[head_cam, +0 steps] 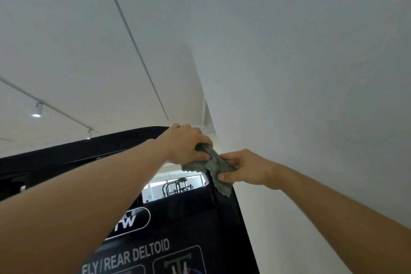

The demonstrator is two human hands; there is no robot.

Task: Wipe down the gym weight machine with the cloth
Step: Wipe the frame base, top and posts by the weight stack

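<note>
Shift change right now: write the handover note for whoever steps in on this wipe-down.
Left hand: grips one end of the green cloth at the top corner of the black weight machine.
Right hand: pinches the cloth's other end, beside the white wall.
Done: cannot tell how much is wiped.
Left: work down the panel with the FLY/REAR DELTOID label and the rest of the frame.

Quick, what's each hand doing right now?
Left hand: grips the bunched green cloth at the machine's top corner.
Right hand: pinches the same cloth lower down.
</note>
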